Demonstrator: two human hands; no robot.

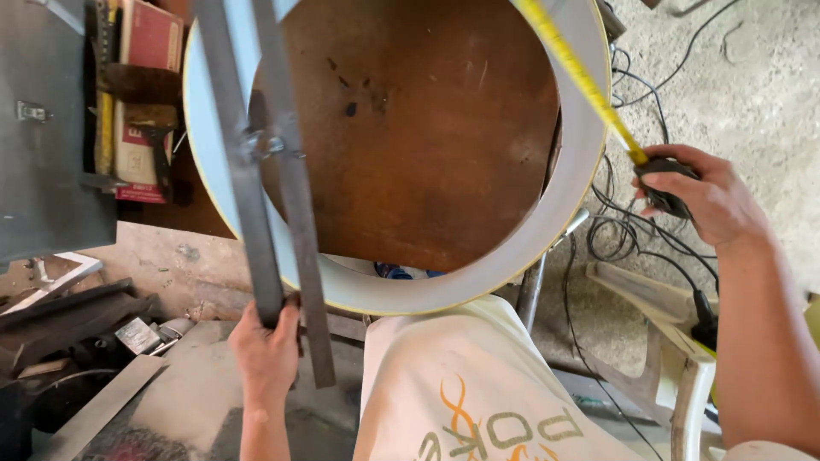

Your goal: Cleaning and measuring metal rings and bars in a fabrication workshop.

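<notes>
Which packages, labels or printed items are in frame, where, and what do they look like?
Red-and-cream boxes: top left, behind the round table, flat rectangular, stacked upright, partly hidden by tools.
Yellow tape measure: printed blade running diagonally from the top edge to the dark case in the right hand.
Printed cream cloth: bottom centre, orange and olive lettering.
No screens or signs visible.

Round tabletop with bars across its left side and a tape across its right

Two flat metal bars (273,171) lie over the left part of the round tabletop (410,128), past its near rim, where the left hand (266,346) grips them. The measuring tape (581,81) runs over the tabletop's right rim to the right hand (696,196), beyond that edge. Cables (615,230) lie on the floor to the right.
</notes>
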